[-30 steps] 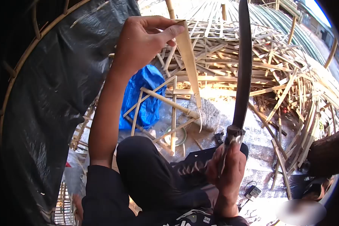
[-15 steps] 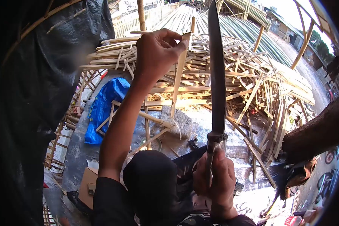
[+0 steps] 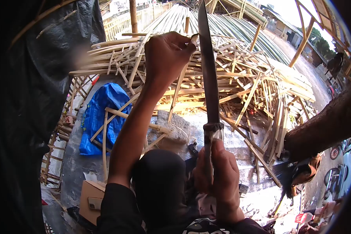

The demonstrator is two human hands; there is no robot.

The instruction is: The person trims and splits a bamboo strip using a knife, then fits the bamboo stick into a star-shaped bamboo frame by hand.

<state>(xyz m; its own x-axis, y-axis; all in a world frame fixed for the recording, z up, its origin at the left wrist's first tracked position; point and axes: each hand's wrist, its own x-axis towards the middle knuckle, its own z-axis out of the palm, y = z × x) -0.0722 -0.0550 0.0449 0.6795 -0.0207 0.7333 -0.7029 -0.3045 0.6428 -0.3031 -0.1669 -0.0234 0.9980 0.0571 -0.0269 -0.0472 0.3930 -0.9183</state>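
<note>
My left hand (image 3: 165, 56) pinches the top end of a bamboo strip (image 3: 178, 87), which hangs down and stands nearly upright in front of a grey stone block (image 3: 174, 124). In my right hand (image 3: 218, 169) is the handle of a long machete (image 3: 209, 74), held with its blade pointing up. The blade's upper part is close to the strip's top end; whether the two touch I cannot tell. My fingers are wrapped round the handle. Between my arms shows a dark-clothed knee (image 3: 158, 183).
A large heap of bamboo strips (image 3: 238, 84) lies ahead, with long poles (image 3: 238, 33) behind it. A blue plastic bag (image 3: 101, 121) is at the left, near a cardboard box (image 3: 90, 201). A thick log (image 3: 319, 123) juts in from the right. Black sheeting (image 3: 27, 97) hangs at far left.
The camera view has shifted, so the background sits further left. The machete blade has come nearer to the top of the bamboo strip. Both hands keep their hold.
</note>
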